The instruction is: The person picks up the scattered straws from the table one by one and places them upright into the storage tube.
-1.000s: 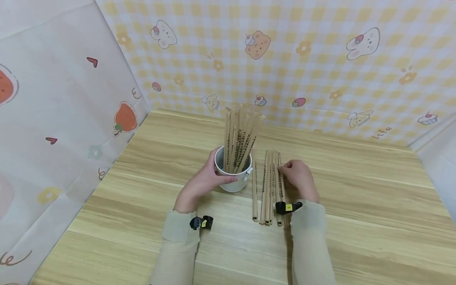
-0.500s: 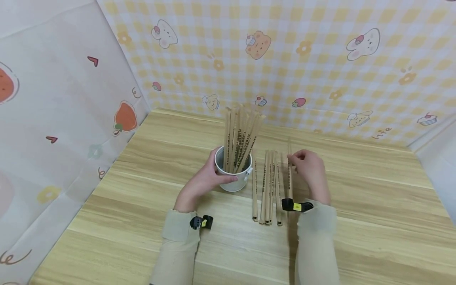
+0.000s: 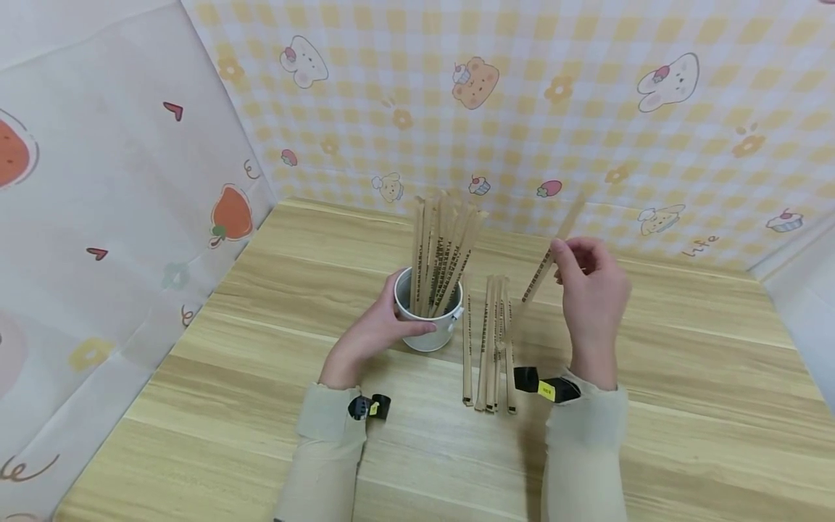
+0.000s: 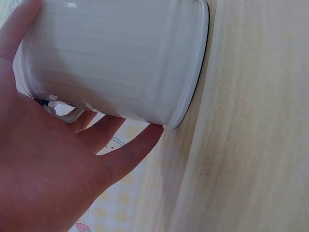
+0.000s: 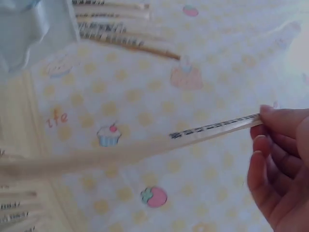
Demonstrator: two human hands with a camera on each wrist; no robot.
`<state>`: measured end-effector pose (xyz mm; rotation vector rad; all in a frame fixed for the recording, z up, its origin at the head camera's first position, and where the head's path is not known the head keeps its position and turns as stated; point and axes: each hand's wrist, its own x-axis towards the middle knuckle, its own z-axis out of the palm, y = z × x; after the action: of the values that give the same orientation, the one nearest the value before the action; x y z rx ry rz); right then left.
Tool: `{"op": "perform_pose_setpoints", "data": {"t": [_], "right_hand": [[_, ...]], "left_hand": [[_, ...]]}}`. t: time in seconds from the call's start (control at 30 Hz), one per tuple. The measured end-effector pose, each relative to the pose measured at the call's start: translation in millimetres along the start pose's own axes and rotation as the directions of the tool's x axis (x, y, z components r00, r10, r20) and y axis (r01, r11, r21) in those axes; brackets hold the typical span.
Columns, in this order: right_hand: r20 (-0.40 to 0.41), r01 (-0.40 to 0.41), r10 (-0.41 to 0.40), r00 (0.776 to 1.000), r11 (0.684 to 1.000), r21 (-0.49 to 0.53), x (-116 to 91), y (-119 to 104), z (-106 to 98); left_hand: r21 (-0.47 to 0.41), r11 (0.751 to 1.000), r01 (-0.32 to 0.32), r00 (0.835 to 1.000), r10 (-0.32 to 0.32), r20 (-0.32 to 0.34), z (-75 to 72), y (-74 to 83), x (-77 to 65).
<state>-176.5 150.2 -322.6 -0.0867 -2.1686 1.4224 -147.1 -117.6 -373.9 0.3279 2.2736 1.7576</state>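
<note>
A small white metal bucket [image 3: 427, 338] stands on the table, with several paper-wrapped straws [image 3: 438, 268] upright and leaning inside it. My left hand [image 3: 375, 330] grips the bucket from the left, thumb across its front; in the left wrist view its fingers [image 4: 130, 154] curve round the wall. Raised over the table to the right, my right hand [image 3: 593, 290] pinches one wrapped straw [image 3: 540, 275] between thumb and fingertips. That straw slants, its lower end towards the row of straws; the right wrist view shows its printed wrapper [image 5: 212, 129].
Between the bucket and my right arm, several wrapped straws [image 3: 485, 355] lie side by side on the wooden table [image 3: 685, 406]. A yellow checked cloth [image 3: 587, 130] hangs behind the table, and a white patterned cloth [image 3: 117, 174] hangs at the left.
My right hand has picked up the rightmost straw from the row, lifted it and moved it up and to the right, tilting it. The left hand and bucket stay in place.
</note>
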Motion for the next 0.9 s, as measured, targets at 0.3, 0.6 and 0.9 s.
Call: {"op": "perform_pose_setpoints", "data": {"t": [0.3, 0.6, 0.9], "right_hand": [[-0.181, 0.157, -0.106, 0.978, 0.941, 0.299, -11.1, -40.6, -2.9], [-0.290, 0.261, -0.119, 0.950, 0.811, 0.523, -9.0, -43.0, -1.2], [-0.301, 0.295, -0.141, 0.943, 0.773, 0.562, -14.9, -65.3, 4.1]], "left_hand": [[0.007, 1.000, 0.007, 1.000, -0.007, -0.002, -1.1, -1.3, 1.3], [-0.009, 1.000, -0.013, 1.000, 0.013, 0.000, -0.7, -1.3, 0.8], [-0.011, 1.000, -0.013, 1.000, 0.013, 0.004, 0.2, -0.1, 0.8]]}}
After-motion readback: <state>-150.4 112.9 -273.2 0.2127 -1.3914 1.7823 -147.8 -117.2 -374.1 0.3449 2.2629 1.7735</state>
